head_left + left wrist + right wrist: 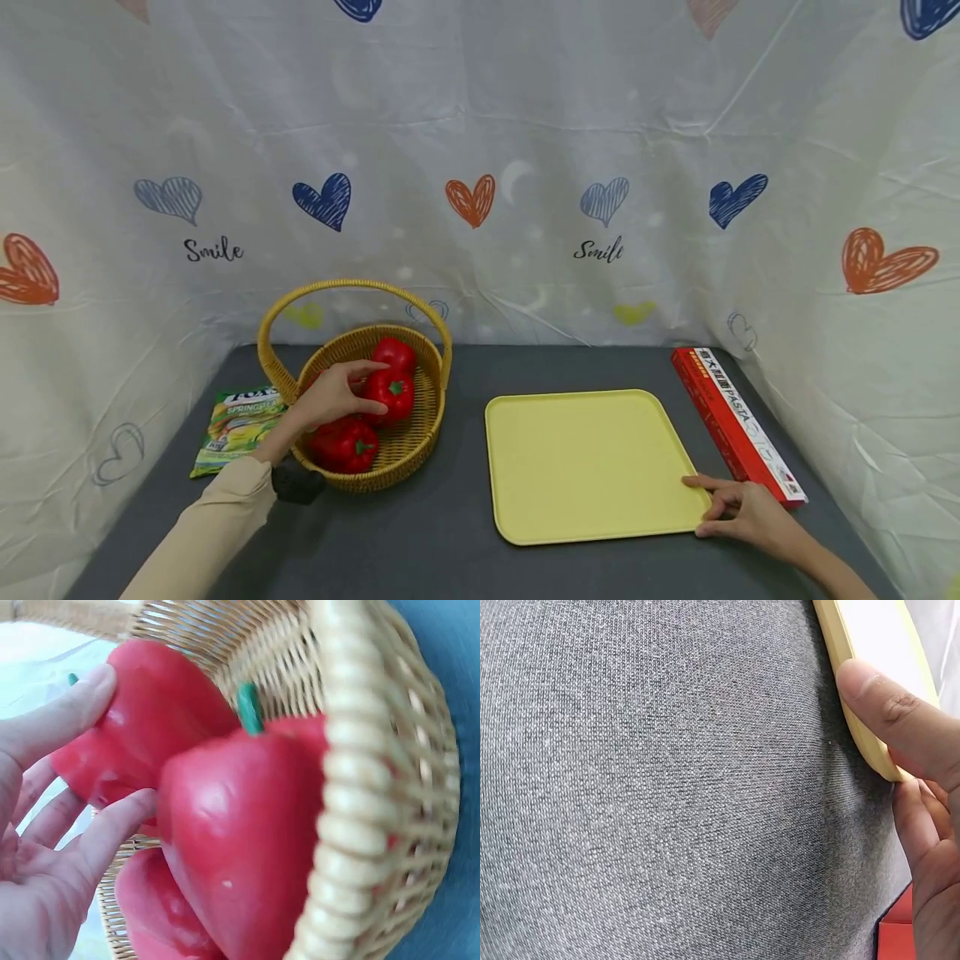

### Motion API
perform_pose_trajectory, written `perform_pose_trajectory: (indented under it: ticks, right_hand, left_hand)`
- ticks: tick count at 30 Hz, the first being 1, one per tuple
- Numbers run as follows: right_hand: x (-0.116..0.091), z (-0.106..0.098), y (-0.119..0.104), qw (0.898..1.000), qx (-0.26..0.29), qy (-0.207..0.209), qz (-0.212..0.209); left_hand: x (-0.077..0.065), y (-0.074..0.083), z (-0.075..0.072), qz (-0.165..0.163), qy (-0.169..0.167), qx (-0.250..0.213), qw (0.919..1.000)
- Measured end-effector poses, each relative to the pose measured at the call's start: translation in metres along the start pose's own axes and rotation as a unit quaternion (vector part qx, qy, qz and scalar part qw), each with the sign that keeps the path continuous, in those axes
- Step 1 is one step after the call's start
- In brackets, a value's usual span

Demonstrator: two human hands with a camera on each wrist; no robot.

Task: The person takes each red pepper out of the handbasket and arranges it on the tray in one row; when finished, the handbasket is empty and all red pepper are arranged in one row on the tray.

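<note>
In the head view, my left hand [335, 396] reaches into a wicker basket [408, 467] at the left. Its thumb and fingers grip a red bell pepper [393, 392] from two sides; the left wrist view shows the thumb on top of that pepper [154, 712]. Another red pepper [345, 446] lies at the basket's near side, and one more [393, 353] is behind. At the right, my right hand [750, 517] pinches the near right corner of a flat yellow tray [585, 467]. The right wrist view has the thumb over the tray's rim [838, 645] and fingers at its outer edge.
A green and yellow packet [238, 427] lies left of the basket, partly behind my left arm. A red and white pasta box [738, 425] lies along the right side of the dark grey table [465, 533]. The basket's tall handle [360, 283] arches overhead. A heart-printed curtain [525, 100] hangs behind.
</note>
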State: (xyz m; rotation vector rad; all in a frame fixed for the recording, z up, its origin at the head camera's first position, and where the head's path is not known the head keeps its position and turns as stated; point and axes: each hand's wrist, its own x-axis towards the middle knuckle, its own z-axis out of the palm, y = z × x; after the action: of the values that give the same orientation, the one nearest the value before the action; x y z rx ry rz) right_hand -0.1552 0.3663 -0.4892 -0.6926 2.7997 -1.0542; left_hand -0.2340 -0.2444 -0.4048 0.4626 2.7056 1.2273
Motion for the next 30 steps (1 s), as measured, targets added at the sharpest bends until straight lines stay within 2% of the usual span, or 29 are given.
perform_pose_trajectory:
  ticks: [3, 7, 11, 15, 19, 24, 27, 30]
  right_hand:
    - [0.000, 0.000, 0.000, 1.000, 0.006, 0.001, -0.001]
    - [0.001, 0.000, 0.001, 1.000, 0.012, 0.003, -0.010]
    - [0.002, 0.000, 0.002, 1.000, -0.002, 0.004, -0.023]
    - [-0.001, -0.001, 0.002, 0.999, -0.025, 0.004, -0.041]
    - [-0.006, -0.001, 0.000, 0.999, -0.024, -0.005, -0.022]
    - [-0.008, 0.001, -0.003, 1.000, -0.019, -0.003, 0.011]
    - [-0.007, 0.004, -0.003, 1.000, -0.014, 0.002, 0.016]
    - [-0.007, 0.007, -0.005, 1.000, -0.008, 0.002, 0.024]
  left_hand:
    - [-0.002, -0.002, -0.003, -0.015, 0.001, -0.115, 0.9933]
    - [-0.002, 0.000, -0.002, -0.031, 0.003, -0.230, 0.9728]
    - [-0.005, 0.009, 0.001, -0.043, 0.009, -0.269, 0.9622]
    - [-0.014, 0.024, 0.006, -0.036, -0.004, -0.302, 0.9526]
    - [-0.020, 0.044, 0.018, -0.022, -0.022, -0.338, 0.9408]
    - [-0.017, 0.072, 0.043, 0.012, -0.048, -0.380, 0.9235]
    - [-0.007, 0.084, 0.064, 0.035, -0.059, -0.391, 0.9177]
    - [0.007, 0.092, 0.088, 0.056, -0.068, -0.393, 0.9155]
